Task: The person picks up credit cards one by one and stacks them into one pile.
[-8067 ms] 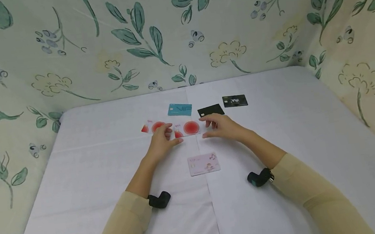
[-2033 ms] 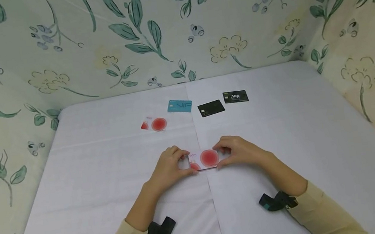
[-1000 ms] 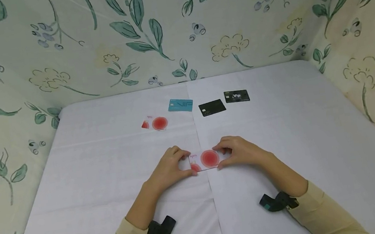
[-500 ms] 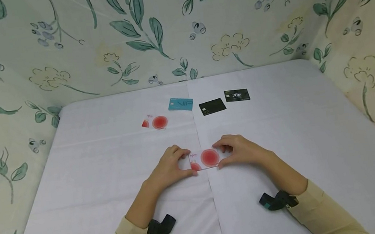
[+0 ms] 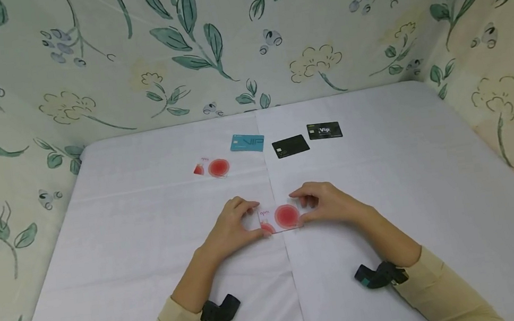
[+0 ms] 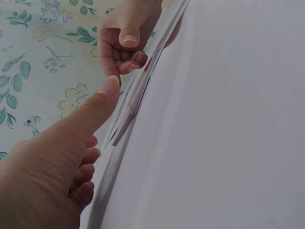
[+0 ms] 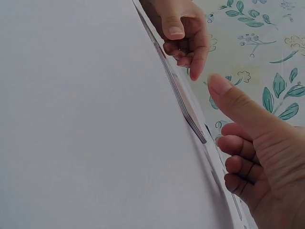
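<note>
Now, I see left hand [image 5: 232, 225] and right hand [image 5: 332, 204] newly released from the card stack [image 5: 271, 217], apparently squared, well short of the far edge of the tabletop [image 5: 147, 206].

Pale walls [image 5: 101, 27], green leaf print [image 5: 190, 21]; white-covered table [image 5: 103, 243]
</note>
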Demonstrator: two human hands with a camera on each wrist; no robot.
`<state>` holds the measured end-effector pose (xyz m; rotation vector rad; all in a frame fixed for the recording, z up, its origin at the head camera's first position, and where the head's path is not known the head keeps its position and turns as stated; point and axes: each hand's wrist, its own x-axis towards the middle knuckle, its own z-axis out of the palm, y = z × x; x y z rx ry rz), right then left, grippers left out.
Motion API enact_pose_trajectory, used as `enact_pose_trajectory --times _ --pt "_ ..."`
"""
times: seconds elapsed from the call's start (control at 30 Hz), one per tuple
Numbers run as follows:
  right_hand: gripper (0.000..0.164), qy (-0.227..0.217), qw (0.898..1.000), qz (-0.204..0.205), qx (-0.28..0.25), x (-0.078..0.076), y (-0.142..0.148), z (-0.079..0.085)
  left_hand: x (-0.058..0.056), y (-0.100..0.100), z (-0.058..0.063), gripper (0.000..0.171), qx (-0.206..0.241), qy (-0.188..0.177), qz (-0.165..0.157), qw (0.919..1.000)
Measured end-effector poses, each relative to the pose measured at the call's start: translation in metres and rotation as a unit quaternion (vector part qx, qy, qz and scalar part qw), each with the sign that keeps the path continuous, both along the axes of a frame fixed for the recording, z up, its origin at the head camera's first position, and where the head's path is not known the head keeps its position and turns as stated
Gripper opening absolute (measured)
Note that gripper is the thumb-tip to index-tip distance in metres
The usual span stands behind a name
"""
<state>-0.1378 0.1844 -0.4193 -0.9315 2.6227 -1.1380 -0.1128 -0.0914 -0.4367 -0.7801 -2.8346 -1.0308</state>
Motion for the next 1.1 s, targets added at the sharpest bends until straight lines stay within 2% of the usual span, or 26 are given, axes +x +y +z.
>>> enact_pose_trajectory --times 0.2,0.47,0.67,0.9,1.1 --pt "0.051 0.008 1.0 0.003 -0.006 -0.002 -0.002 0.003 -0.001 0.0 0.0 0.061 0.027 0.01 0.005 0.9996" --pt "0.053 0.021 1.0 0.017 -0.007 -0.006 -0.008 0.01 -0.001 0.001 0.006 0.062 0.06 0.012 0.01 0.9981" --pt "0.054 0.025 1.0 0.015 -0.003 -0.008 -0.009 0.015 -0.001 0.002 0.011 0.06 0.074 0.003 0.014 0.9971" --pt "0.053 0.05 0.998 0.02 -0.016 -0.012 -0.007 0.02 -0.003 0.002 0.014 0.06 0.087 0.004 0.017 0.9961" --pt "0.055 0.05 0.999 0.015 -0.013 -0.014 -0.01 0.027 -0.005 0.0 0.016 0.062 0.089 0.003 0.026 0.9956"
